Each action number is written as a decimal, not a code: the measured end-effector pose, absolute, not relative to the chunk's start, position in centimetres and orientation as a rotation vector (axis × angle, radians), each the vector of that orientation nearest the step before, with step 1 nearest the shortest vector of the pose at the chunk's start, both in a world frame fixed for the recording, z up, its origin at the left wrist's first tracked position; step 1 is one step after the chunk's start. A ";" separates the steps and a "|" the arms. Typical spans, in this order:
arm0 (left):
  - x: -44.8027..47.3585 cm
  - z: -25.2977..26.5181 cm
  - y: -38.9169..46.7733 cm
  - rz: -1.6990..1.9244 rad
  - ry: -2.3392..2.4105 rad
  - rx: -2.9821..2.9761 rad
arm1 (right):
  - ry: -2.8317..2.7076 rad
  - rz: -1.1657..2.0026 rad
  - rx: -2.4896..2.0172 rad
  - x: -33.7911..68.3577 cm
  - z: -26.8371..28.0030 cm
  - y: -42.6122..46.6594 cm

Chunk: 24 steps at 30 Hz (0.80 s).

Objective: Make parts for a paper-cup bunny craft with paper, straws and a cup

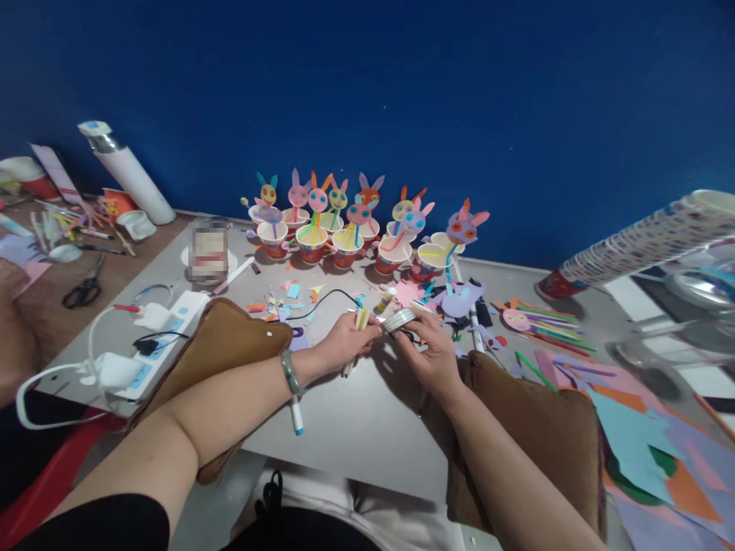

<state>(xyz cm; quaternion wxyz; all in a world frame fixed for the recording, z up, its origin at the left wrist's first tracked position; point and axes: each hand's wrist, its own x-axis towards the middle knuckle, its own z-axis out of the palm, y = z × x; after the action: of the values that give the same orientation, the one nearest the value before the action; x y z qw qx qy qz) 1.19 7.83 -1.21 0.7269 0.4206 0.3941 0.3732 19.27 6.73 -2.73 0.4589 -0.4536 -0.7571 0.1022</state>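
Note:
My left hand is closed around a thin, pale strip-like piece with a yellow end; its exact kind is unclear. Between the fingers of my right hand is a roll of tape, and my left thumb reaches its near edge. Just beyond the hands stands a small glue bottle. Paper cups with colourful paper animal heads on bent straws are grouped by the blue wall. Coloured paper scraps lie in front of them. A marker rests below my left wrist.
Brown cushions lie under both forearms. A power strip with plugs, scissors and another person's arm are leftward. On the right, a tall leaning cup stack, straws and paper sheets take up space.

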 end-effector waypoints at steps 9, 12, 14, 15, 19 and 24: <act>1.2 -1.3 8.1 0.876 0.919 0.920 | -1.949 0.025 -1.068 19.2 -3.3 6.8; 1.1 -1.3 8.2 0.898 0.916 0.933 | -1.982 -0.049 -1.035 19.2 -3.2 6.8; 1.1 -1.3 8.1 0.909 0.911 0.934 | -1.997 -0.082 -1.026 19.2 -3.1 6.9; 1.2 -1.3 8.1 0.909 0.908 0.931 | -2.000 -0.089 -1.021 19.2 -3.0 6.9; 1.2 -1.4 8.1 0.888 0.895 0.918 | -1.994 -0.133 -1.018 19.2 -2.9 6.9; 1.1 -1.3 8.2 0.880 0.877 0.895 | -2.020 -0.217 -1.093 19.0 -2.6 6.8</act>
<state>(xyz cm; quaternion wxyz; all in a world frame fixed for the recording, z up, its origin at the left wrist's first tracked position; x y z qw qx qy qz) 1.13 8.23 -1.33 0.7209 0.4053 0.3967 0.3983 18.95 6.75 -2.61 0.4054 -0.4331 -0.8004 -0.0860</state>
